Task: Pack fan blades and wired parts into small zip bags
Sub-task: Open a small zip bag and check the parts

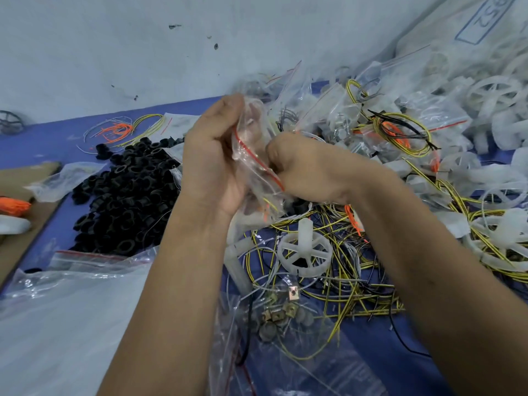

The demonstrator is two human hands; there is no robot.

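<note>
A small clear zip bag (254,155) with a red seal line is held up between both hands, above the blue table (57,144). The left hand (213,155) is curled round the bag's left side, thumb on top, and the bag is cradled against its palm. The right hand (305,170) is closed on the bag's right edge, its fingers (275,151) pinching at the red seal. Orange and yellow wire ends can be made out inside the bag, near the left palm.

Just below the right hand's fingers, a tangle of yellow wires (340,284) is spread on the table, and 1 white fan blade (305,252) stands on it, hub up. Metal clips (281,310) lie in a plastic bag nearer the camera. Left of the left hand, a heap of black rings (125,195) is piled. Beyond the fingers, to the right, filled zip bags (357,110) and more white fan blades (497,95) are heaped. At top right a large bag bears a boxed handwritten label (485,18); the digits are partly cut off and cannot be read with certainty.
</note>
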